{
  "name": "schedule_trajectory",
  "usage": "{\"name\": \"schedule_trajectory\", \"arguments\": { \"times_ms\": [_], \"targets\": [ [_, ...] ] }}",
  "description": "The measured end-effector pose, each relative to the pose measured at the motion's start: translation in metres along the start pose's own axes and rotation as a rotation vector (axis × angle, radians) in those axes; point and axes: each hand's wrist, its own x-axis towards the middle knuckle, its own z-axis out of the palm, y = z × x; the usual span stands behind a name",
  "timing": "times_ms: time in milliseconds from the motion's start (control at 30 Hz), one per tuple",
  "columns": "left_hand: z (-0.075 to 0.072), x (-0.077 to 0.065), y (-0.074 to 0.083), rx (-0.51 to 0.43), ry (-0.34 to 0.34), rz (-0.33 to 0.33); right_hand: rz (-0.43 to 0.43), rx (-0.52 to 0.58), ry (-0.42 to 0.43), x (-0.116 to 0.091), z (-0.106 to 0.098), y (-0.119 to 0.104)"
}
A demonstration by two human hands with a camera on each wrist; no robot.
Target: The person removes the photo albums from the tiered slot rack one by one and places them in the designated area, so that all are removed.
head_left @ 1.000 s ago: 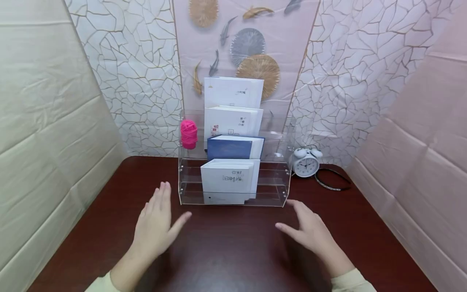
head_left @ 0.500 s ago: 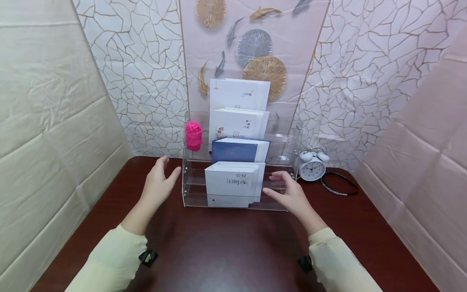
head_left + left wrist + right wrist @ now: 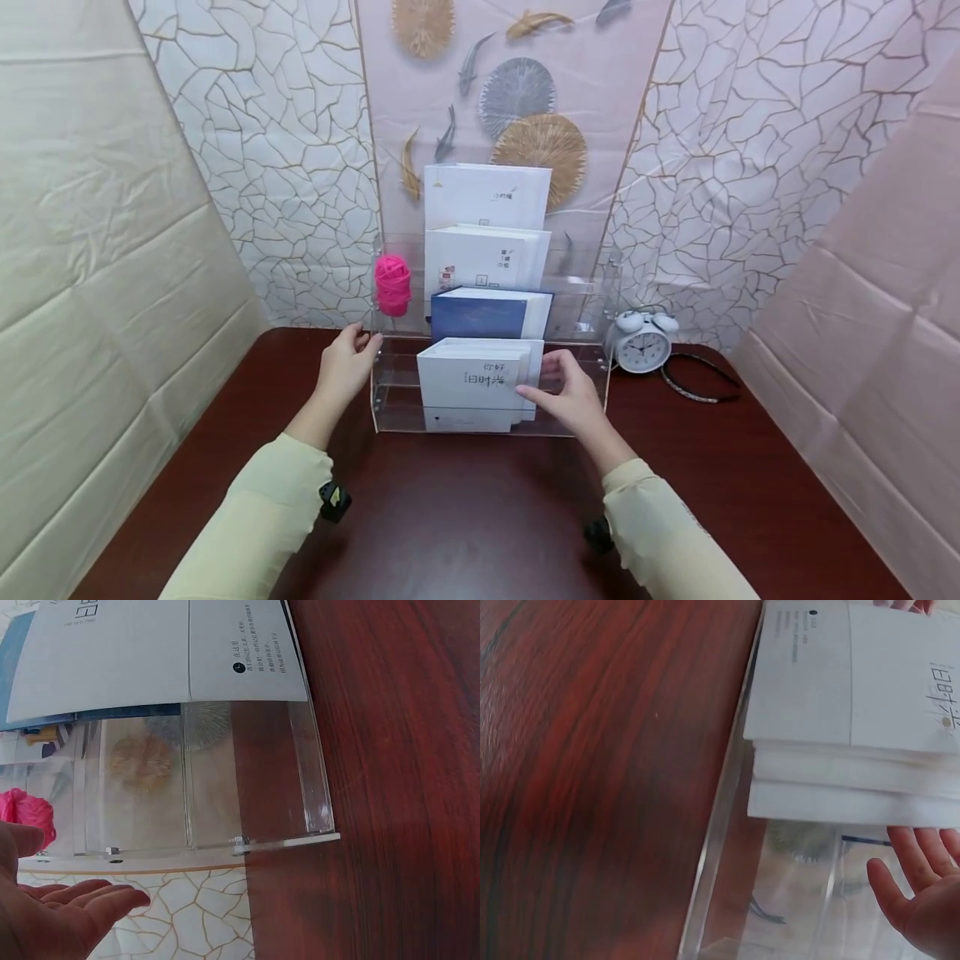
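Note:
A clear acrylic rack (image 3: pixel 570 429) holds several books on stepped tiers. In the front tier stands a thick white book (image 3: pixel 457 383) with dark lettering. My right hand (image 3: pixel 573 400) is at this book's right edge, thumb in front of the cover; in the right wrist view, its fingers (image 3: pixel 907 859) reach toward the back cover, spread and not closed around it. My left hand (image 3: pixel 345 371) is beside the rack's left side panel. In the left wrist view its fingers (image 3: pixel 105 900) are straight outside the panel, with the thumb apart from them.
Behind the front book stand a blue book (image 3: pixel 480 317) and white books (image 3: pixel 472 258). A pink yarn ball (image 3: pixel 393 286) sits at the rack's upper left. A white alarm clock (image 3: pixel 642 343) and a black headband (image 3: pixel 697 379) lie right of the rack on the dark red table (image 3: pixel 465 517).
Both hands have moved forward from the near table, the left to the rack's left side, the right leftward to the front book's edge. The rack and books look unmoved.

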Motion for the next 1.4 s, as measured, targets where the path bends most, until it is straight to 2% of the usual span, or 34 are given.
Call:
{"name": "schedule_trajectory", "arguments": {
  "times_ms": [233,433,567,867,1200,1400],
  "targets": [
    [0.003,0.004,-0.002,0.089,0.032,0.017,0.040,-0.049,0.076,-0.001,0.024,0.000],
    [0.007,0.003,-0.006,0.216,0.076,0.069,0.102,-0.096,0.187,-0.004,0.042,0.000],
    [0.008,0.003,-0.008,0.281,0.090,0.108,0.100,-0.108,0.204,-0.003,0.047,0.000],
    [0.006,0.005,-0.010,0.287,0.088,0.152,0.040,-0.090,0.207,0.002,0.047,-0.003],
    [0.008,0.012,-0.009,0.283,0.090,0.191,-0.092,-0.056,0.244,0.016,0.050,-0.015],
    [0.014,0.015,-0.008,0.279,0.081,0.192,-0.158,-0.088,0.241,0.023,0.051,-0.025]
  ]
}}
